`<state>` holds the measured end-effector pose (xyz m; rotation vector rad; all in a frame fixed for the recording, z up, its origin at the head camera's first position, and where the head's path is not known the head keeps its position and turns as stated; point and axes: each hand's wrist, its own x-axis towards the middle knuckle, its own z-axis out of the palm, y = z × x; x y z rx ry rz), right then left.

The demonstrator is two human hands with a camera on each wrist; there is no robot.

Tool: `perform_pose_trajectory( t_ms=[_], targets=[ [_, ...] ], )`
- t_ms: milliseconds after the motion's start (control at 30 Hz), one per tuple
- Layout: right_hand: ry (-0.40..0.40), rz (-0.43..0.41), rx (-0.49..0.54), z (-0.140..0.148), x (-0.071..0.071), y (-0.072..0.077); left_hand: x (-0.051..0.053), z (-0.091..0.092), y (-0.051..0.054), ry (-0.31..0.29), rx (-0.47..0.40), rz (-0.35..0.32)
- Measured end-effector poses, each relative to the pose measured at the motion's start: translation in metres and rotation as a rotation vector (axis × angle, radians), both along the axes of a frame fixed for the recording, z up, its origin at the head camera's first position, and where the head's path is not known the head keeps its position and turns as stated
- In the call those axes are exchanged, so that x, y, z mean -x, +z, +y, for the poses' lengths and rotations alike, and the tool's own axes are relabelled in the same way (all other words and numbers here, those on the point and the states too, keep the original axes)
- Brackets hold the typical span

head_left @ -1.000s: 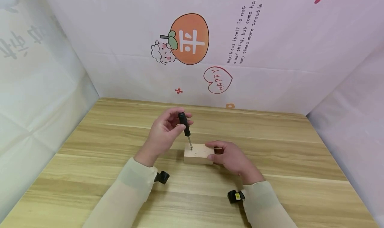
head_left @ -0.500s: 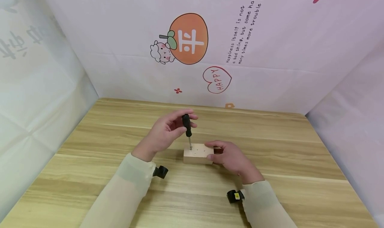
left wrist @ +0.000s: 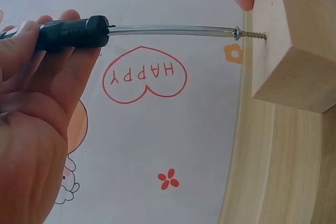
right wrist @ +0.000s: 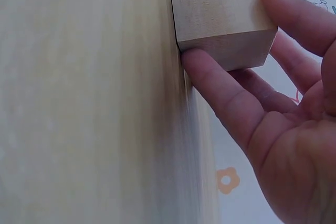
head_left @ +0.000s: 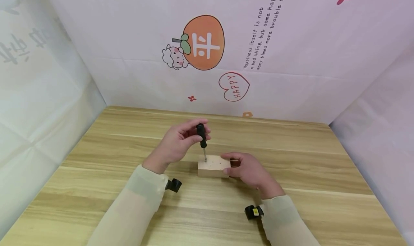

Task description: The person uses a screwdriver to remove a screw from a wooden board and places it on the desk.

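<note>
My left hand [head_left: 176, 141] grips the black handle of a screwdriver [head_left: 201, 132], thumb on one side and fingers on the other. In the left wrist view the screwdriver's shaft [left wrist: 173, 31] meets the head of a screw [left wrist: 251, 34]. That screw stands partly sunk in a pale wooden block [left wrist: 294, 35], its thread still showing above the surface. Several small dark marks dot the block's top in the head view. My right hand [head_left: 249, 170] holds the block's right end between thumb and fingers. In the right wrist view one finger [right wrist: 220, 90] lies against the block's end face.
The block rests on a wood-grain table [head_left: 136, 138]. A white printed cloth [head_left: 136, 33] hangs behind the table's far edge, with more pale cloth at both sides. Each sleeve cuff carries a small black device, one on the left [head_left: 174, 185] and one on the right [head_left: 250, 212].
Since one second ago, my left hand has shifted slightly right and the screwdriver has come more upright. Over the last half second its fingers have drawn slightly inward. Block and right hand stay put.
</note>
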<state>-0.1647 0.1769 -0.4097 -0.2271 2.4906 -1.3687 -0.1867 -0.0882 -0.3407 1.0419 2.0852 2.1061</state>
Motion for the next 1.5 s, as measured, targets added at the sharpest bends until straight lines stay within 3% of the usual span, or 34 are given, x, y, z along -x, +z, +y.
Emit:
perform_pose_trajectory(
  t_ms=[200, 533, 800, 933, 1133, 1233, 1367, 1500],
  targets=[
    [-0.007, -0.002, 0.015, -0.002, 0.0, -0.001, 0.0, 0.003, -0.001, 0.059, -0.018, -0.045],
    [-0.023, -0.012, 0.012, -0.002, -0.001, 0.0, -0.005, 0.008, 0.002, 0.104, -0.016, -0.039],
    [-0.039, -0.037, 0.044, -0.004, -0.001, 0.001, -0.009, 0.014, 0.001, 0.164, -0.065, -0.046],
    [-0.043, -0.038, 0.054, -0.005, -0.001, 0.001, -0.012, 0.02, 0.0, 0.228, -0.076, -0.003],
    [-0.048, -0.039, 0.059, -0.004, -0.002, 0.002, -0.02, 0.031, 0.0, 0.39, -0.055, 0.062],
    [-0.05, -0.035, 0.056, -0.004, -0.002, 0.001, -0.021, 0.033, 0.001, 0.425, -0.027, 0.083],
    [-0.05, -0.027, 0.045, -0.003, -0.002, 0.001, -0.017, 0.024, -0.001, 0.332, 0.037, 0.051],
    [-0.053, -0.029, 0.051, -0.003, -0.002, 0.0, -0.01, 0.012, -0.001, 0.152, 0.051, 0.021]
  ],
)
